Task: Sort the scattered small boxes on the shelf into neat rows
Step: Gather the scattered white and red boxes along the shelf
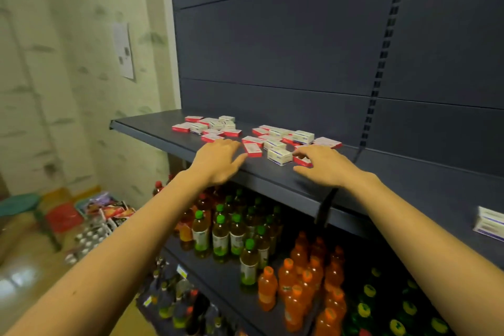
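Several small red-and-white boxes lie scattered on the dark blue shelf (pixel 152 128) in two loose clusters, a left cluster (pixel 210 127) and a right cluster (pixel 286 139). My left hand (pixel 218 161) hovers palm down at the shelf's front, fingers apart, its fingertips beside a red box (pixel 252 149). My right hand (pixel 324 165) reaches in from the right, fingers spread, its fingertips touching a red box (pixel 302 161) next to a white box (pixel 279 156). Neither hand holds anything.
Below the shelf stand rows of green-capped bottles (pixel 221 237) and orange bottles (pixel 297 278). One more white box (pixel 491 224) lies at the far right. A notched upright (pixel 381 63) runs up the back panel. On the floor at left are a stool (pixel 19 204) and packets (pixel 106 213).
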Demonstrator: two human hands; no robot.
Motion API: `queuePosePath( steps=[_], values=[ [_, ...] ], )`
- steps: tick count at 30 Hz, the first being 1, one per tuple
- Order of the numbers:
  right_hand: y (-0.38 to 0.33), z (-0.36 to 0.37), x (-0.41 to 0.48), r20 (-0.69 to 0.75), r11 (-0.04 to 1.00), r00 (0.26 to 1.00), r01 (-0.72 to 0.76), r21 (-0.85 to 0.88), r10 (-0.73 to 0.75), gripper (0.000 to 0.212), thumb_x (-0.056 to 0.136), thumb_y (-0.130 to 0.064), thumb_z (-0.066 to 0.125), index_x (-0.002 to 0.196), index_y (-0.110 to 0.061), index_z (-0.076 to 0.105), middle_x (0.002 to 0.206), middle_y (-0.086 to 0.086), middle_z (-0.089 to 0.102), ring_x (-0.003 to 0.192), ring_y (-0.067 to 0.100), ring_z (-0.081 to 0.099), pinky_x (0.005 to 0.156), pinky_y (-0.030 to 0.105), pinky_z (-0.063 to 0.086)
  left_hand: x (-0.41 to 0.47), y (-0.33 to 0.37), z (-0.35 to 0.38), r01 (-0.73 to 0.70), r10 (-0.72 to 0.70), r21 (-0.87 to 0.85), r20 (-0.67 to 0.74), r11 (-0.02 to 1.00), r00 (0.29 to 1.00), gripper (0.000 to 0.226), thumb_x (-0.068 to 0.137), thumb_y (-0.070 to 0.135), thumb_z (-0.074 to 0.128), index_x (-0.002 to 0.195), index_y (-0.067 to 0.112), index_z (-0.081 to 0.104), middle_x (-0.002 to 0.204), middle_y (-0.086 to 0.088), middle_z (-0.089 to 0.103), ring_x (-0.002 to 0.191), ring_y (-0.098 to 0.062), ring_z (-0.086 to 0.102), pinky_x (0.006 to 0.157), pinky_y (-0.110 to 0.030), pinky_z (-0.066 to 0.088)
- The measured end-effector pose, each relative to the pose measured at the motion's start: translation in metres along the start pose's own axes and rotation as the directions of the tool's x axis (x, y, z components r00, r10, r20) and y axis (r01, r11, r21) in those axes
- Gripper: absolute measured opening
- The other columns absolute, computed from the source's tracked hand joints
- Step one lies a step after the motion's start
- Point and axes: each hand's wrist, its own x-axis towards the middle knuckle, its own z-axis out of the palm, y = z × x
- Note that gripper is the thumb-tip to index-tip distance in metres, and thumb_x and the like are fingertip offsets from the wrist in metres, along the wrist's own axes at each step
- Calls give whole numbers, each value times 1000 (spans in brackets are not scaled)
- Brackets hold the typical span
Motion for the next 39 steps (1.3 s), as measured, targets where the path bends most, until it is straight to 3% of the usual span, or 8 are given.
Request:
queuePosePath(
  steps=[11,19,24,28,34,39],
  values=[
    [-55,26,68,-35,987,987,-158,32,159,43,90,-32,54,129,-16,50,136,6,51,121,25,49,99,42,44,49,-77,1,-153,154,-49,3,987,988,49,96,42,35,136,15,40,142,-10,45,129,-26,41,105,-42,37],
    [-43,28,88,-59,949,952,-306,-83,301,44,84,-42,59,118,-14,57,126,6,58,112,25,53,89,37,46,97,-82,26,-287,290,-129,3,949,957,44,95,38,39,131,12,46,138,-10,49,126,-27,43,100,-41,36],
    [-27,32,94,-35,906,915,-403,-131,402,53,72,-58,63,105,-17,66,108,3,65,97,23,57,80,40,52,135,-72,42,-354,363,-167,24,920,931,45,95,39,40,132,15,46,139,-9,48,127,-28,42,102,-42,38],
    [-18,40,105,9,886,898,-433,-166,441,53,71,-59,63,106,-19,64,106,2,66,91,20,57,77,36,52,165,-59,48,-417,429,-208,17,885,903,45,93,39,43,131,16,48,139,-7,48,127,-26,44,101,-41,38],
    [-4,29,120,-21,870,881,-470,-146,472,51,67,-57,69,106,-26,58,110,-3,62,100,18,54,77,33,46,204,-50,57,-511,610,-418,143,751,780,46,88,33,56,130,14,49,138,-4,50,125,-19,46,103,-31,35],
    [4,16,120,-105,836,837,-544,-71,536,54,69,-53,70,113,-25,56,113,-6,61,92,10,46,73,28,38,225,-44,71,-537,676,-467,203,702,708,57,82,33,66,132,15,46,141,-2,46,128,-17,44,101,-25,32]
  ],
)
